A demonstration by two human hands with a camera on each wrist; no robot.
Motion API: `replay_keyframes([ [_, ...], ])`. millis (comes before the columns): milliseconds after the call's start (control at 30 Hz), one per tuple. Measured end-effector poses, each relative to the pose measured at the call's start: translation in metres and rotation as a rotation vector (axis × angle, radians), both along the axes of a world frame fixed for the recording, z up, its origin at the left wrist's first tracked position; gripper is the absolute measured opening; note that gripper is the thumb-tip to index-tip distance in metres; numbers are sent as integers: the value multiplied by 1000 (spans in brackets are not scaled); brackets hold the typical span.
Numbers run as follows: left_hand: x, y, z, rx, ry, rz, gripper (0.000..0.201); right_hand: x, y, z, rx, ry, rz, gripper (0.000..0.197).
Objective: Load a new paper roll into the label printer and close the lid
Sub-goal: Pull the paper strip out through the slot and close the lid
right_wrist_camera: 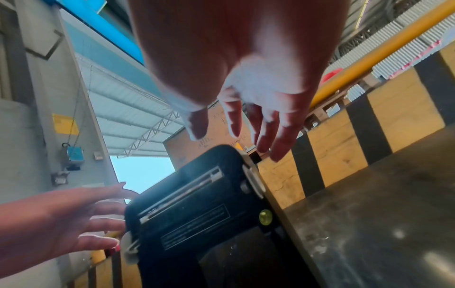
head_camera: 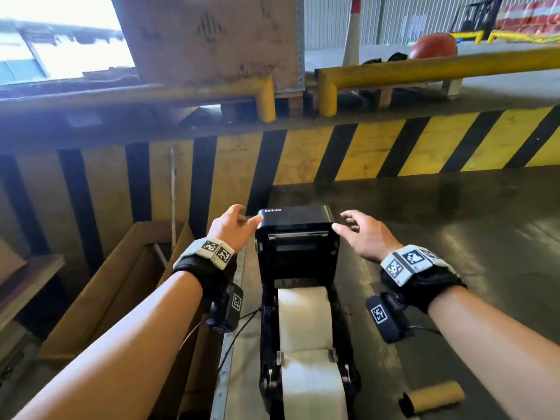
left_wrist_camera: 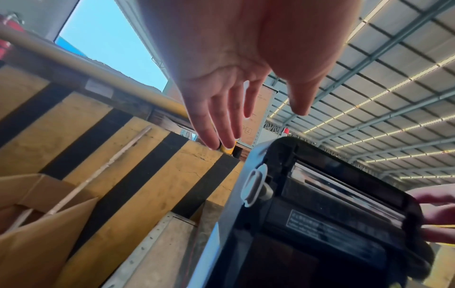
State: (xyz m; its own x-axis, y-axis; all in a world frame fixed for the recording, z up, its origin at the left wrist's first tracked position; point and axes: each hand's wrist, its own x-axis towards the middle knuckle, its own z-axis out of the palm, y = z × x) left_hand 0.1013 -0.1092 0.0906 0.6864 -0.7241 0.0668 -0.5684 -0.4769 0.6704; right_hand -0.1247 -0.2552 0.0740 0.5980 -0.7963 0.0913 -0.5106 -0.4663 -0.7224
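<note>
Right now neither grip holds anything. The left hand [head_camera: 229, 226] has straight, spread fingers, and its thumb tip lies at the upper left corner of the raised lid [head_camera: 295, 234]; whether it really touches I cannot tell. The right hand [head_camera: 365, 234] is also released, fingers relaxed, with the thumb tip at the upper right corner of the lid. In the left wrist view the fingers [left_wrist_camera: 216, 124] reach past the lid edge into free air, and in the right wrist view the fingers [right_wrist_camera: 273, 134] hang above the top of the lid without clasping it.

Between the two hands the lid stands upright, with its inner side towards the person. Below it the label printer [head_camera: 266, 344] lies open on the dark worktop [head_camera: 454, 253], close to the left edge. The new paper roll [head_camera: 312, 386] sits already in the bay, and its white strip runs forward between the side guides towards the lid.

An empty cardboard core [head_camera: 436, 397] lies on the worktop to the right of the printer, well apart from it.

So I judge the loading as done. What is left is to bring the lid down over the paper and press it until it is closed.
</note>
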Motion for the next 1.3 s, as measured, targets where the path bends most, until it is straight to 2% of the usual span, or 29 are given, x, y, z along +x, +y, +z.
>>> replay_keyframes([
  [167, 7, -32, -16, 34, 55, -31, 63, 38, -21, -17, 175, -90, -37, 61],
  [267, 10, -35, -23, 40, 96, -55, 65, 49, -20, -25, 290, -209, -52, 59],
  [367, 10, -28, -24, -12, 142, -61, 66, 49, -12, -28, 316, -252, -84, 55],
  [567, -13, 7, -19, 4, 187, -133, 72, 20, 19, -26, 274, -265, -49, 55],
  [667, -30, 32, -12, 57, 208, -197, 68, -4, 43, -30, 264, -306, -18, 64],
  [767, -44, 55, -14, 117, 281, -276, 56, -26, 60, -40, 339, -370, 27, 60],
  [867, -55, 76, -25, 183, 323, -345, 62, -48, 80, -56, 410, -388, 64, 57],
  [967, -65, 93, -43, 218, 308, -368, 77, -67, 100, -73, 467, -341, 123, 61],
  [1067, -78, 111, -71, 194, 310, -385, 100, -83, 119, -90, 431, -235, 157, 64],
  [1200, -102, 131, -96, 135, 278, -376, 90, -97, 142, -104, 384, -132, 123, 69],
  [1300, -112, 138, -108, 121, 252, -349, 90, -101, 155, -99, 338, -3, 90, 70],
])
